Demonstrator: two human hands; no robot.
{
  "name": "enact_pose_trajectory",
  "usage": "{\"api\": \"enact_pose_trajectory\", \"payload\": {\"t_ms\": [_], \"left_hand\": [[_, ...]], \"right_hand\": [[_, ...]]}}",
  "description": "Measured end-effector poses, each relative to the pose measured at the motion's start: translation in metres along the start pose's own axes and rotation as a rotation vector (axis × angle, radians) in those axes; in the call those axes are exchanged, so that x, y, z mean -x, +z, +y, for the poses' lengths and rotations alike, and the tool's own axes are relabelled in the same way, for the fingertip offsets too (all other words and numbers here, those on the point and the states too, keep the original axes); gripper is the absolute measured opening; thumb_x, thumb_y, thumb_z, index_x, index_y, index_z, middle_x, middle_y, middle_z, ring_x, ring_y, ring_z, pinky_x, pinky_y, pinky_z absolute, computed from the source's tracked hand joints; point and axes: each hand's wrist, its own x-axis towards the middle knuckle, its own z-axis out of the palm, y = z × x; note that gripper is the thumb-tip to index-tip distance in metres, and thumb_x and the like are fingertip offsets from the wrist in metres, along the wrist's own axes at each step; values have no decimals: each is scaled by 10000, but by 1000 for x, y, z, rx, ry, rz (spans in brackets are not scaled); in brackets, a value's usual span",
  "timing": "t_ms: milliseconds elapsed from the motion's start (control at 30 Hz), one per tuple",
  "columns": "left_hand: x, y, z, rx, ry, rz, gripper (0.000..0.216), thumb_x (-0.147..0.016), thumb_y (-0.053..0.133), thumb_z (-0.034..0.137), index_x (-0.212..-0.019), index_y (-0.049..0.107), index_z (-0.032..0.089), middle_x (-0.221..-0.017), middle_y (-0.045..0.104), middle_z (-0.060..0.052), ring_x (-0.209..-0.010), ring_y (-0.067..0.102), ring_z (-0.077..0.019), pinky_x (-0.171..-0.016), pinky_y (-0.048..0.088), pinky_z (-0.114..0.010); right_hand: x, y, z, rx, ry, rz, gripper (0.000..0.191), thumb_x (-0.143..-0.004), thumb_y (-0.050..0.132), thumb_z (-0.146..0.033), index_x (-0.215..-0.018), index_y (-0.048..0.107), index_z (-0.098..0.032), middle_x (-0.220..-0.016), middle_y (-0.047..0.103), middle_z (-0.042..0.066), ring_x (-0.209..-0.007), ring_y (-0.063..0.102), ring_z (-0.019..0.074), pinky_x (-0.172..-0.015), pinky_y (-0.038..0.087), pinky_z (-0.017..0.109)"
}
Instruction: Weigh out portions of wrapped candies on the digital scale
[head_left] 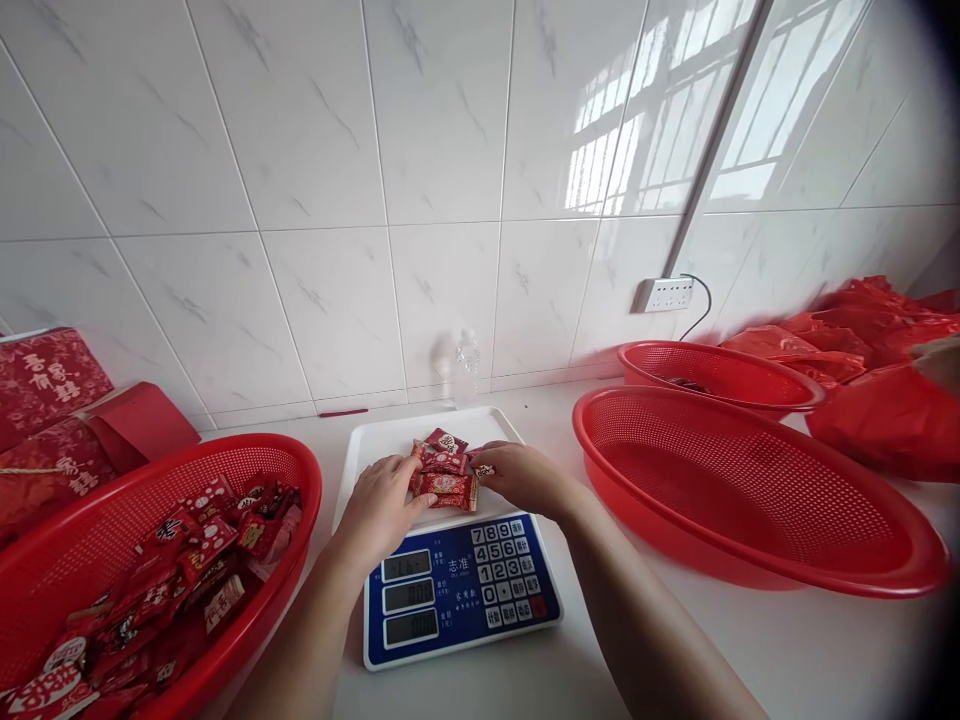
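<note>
A small pile of red wrapped sweets lies on the white tray of a digital weighing scale. My left hand is pressed round the left side of the pile, its thumb lying along the front packet and its fingers by the packets behind. From the right, my right hand has curled fingers against the pile, with a small packet at the fingertips. Both hands hold the sweets between them over the tray. The undersides of the fingers are hidden.
To the left, a red basket holds many wrapped sweets; red gift boxes stand behind it. Two red baskets, a large one and a smaller one, stand right, near red plastic bags. A clear bottle stands by the tiled wall.
</note>
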Motion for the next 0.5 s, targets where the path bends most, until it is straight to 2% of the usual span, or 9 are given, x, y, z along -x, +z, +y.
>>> {"api": "enact_pose_trajectory", "payload": {"t_ms": [300, 500], "left_hand": [[-2, 4, -1, 36, 15, 35, 352, -827, 483, 374, -1137, 535, 215, -1105, 616, -82, -1060, 545, -242, -896, 428, -392], [-2, 6, 0, 45, 34, 59, 314, -837, 472, 374, -1099, 547, 219, -1108, 607, -76, -1069, 538, -240, -909, 429, -404]], "right_hand": [[-2, 4, 0, -64, -7, 56, 348, -792, 472, -169, -1092, 630, -249, -1120, 641, 50, -1023, 568, 191, -865, 411, 293], [-1, 3, -2, -34, 7, 56, 303, -811, 465, -210, -1057, 637, -253, -1086, 651, 47, -991, 576, 194, -833, 411, 295]]}}
